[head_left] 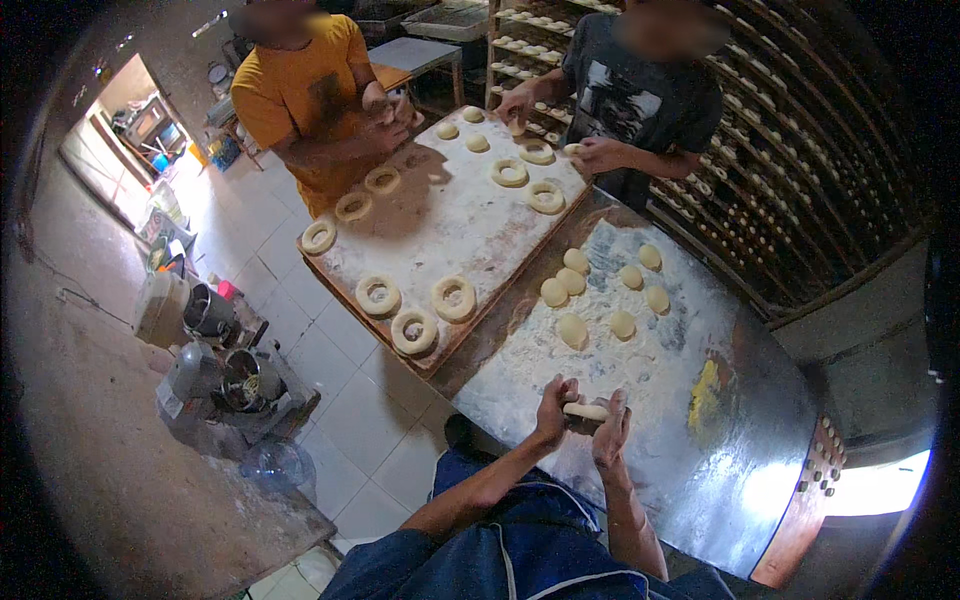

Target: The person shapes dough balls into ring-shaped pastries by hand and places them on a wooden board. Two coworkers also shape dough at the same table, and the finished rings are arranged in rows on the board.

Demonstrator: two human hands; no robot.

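Between my two hands, just above the near edge of the floured metal table (745,440), is a pale piece of dough (585,411). My left hand (553,408) is closed on its left end, and my right hand (611,432) grips the right end. Whether the dough has a hole cannot be made out. Beyond my hands, several round dough balls (573,331) lie in loose flour. To the left, a floured wooden board (430,240) bears several dough rings (414,331), plus a few dough balls (477,143) at its far end.
Across the board, a person in an orange shirt (300,75) and another in a dark shirt (640,95) handle dough. Racks of dough (790,140) line the right. Yellow paste (705,393) sits on the metal table. A mixer (195,375) stands at left.
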